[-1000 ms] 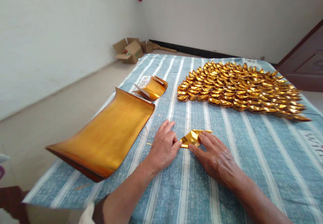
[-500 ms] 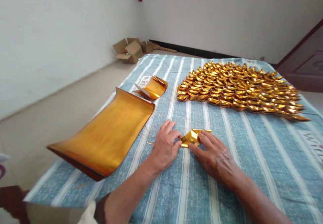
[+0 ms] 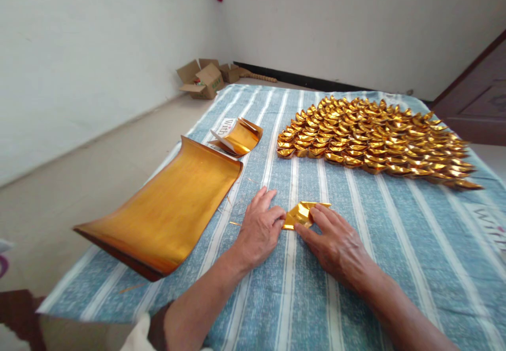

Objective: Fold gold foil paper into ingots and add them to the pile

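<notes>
Two bare hands fold a small gold foil piece [image 3: 301, 215] flat on a striped cloth [image 3: 356, 245], just in front of rows of finished gold ingots [image 3: 371, 140]. Left hand [image 3: 259, 231] pinches its left corner; right hand [image 3: 336, 243] presses it down, fingers spread. Creasing seems underway; sharpening the fold likely comes next
</notes>
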A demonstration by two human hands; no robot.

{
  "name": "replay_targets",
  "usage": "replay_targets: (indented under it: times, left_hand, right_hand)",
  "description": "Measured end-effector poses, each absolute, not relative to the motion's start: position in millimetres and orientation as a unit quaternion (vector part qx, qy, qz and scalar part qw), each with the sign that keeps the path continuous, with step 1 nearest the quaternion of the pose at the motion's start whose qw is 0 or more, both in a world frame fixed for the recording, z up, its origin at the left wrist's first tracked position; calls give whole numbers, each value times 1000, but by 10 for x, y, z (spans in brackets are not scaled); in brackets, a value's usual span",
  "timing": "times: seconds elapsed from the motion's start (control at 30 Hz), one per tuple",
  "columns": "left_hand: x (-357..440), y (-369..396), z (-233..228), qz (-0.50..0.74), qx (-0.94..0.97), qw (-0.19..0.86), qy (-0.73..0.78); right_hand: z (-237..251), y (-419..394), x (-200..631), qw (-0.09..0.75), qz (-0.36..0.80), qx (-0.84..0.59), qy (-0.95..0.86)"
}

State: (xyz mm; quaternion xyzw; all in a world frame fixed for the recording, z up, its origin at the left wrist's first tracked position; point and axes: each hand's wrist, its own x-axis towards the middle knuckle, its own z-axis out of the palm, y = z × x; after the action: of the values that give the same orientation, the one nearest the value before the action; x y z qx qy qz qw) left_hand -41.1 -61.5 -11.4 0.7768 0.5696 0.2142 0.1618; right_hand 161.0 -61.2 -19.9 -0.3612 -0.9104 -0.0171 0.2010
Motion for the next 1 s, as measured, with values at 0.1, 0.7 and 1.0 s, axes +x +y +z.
replay_targets:
  times: [0.1, 0.7, 1.0]
  left_hand:
    - [-416, -615, -119, 211, 777, 164, 570]
    - [-387, -613, -84, 218, 775, 170, 569]
    - [-397, -639, -143, 224, 770, 174, 572]
  right_hand:
    - [-181, -608, 1623, 194, -10, -363, -911]
    - [-98, -570, 1849, 196, 105, -342, -913]
    - [-146, -563, 1862, 208, 85, -327, -918]
